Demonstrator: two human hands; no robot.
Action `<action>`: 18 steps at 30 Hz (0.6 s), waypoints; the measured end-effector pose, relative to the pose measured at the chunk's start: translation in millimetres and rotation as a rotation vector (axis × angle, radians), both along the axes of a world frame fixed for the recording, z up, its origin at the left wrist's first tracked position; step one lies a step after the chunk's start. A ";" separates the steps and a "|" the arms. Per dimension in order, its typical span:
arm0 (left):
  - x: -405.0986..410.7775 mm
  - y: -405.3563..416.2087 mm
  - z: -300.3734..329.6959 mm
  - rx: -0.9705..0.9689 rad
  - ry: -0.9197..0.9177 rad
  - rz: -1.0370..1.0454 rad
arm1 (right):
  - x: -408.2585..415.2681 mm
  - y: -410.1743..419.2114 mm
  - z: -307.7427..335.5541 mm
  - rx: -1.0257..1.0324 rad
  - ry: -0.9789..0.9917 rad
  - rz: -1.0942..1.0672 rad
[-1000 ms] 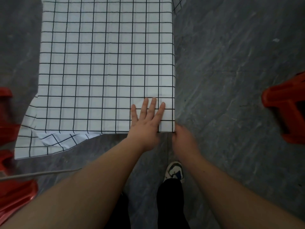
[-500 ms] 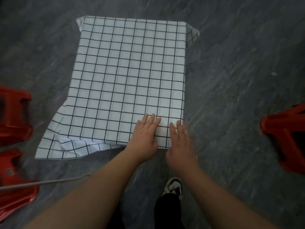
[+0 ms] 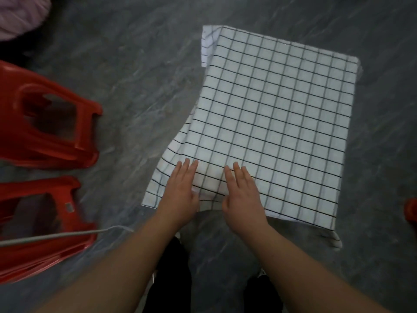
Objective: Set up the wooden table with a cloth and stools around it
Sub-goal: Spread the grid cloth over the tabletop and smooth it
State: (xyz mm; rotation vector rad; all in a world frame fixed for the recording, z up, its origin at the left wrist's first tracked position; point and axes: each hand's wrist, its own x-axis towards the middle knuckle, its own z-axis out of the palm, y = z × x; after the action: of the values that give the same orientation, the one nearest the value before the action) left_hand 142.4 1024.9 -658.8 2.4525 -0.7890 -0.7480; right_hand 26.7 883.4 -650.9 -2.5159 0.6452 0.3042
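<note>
A white checked cloth (image 3: 270, 123) covers the table, its edges drooping over the sides. Two red stools (image 3: 45, 123) lie tipped on the grey floor (image 3: 135, 64), off the table's left side. At the near edge, left hand (image 3: 180, 190) and right hand (image 3: 243, 193) press flat on the cloth, fingers straight, gripping nothing.

I see a white cloth (image 3: 270, 123) with a thin black grid, red stools (image 3: 45, 123) on a grey marbled floor (image 3: 135, 64) (pale pink fabric (image 3: 20, 14) at one corner), black trousers (image 3: 169, 279).
</note>
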 end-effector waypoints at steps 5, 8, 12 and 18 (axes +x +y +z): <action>57.5 66.2 -15.2 0.041 0.028 0.128 | 59.6 41.6 -3.2 -0.017 0.038 0.010; 83.3 86.8 -24.5 0.102 0.126 0.224 | 81.8 55.4 -9.0 -0.036 0.061 0.014; 98.1 83.1 -45.5 0.132 0.380 0.419 | 95.1 66.1 -24.4 -0.097 0.040 0.037; 91.0 72.8 -86.1 0.068 0.426 0.478 | 99.9 74.6 -46.7 -0.120 0.008 0.064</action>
State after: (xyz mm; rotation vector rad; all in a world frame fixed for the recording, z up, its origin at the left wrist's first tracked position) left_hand 233.4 1097.7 -745.0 2.2782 -0.0158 -1.0571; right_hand 126.6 958.1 -697.5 -2.6557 0.6032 0.3069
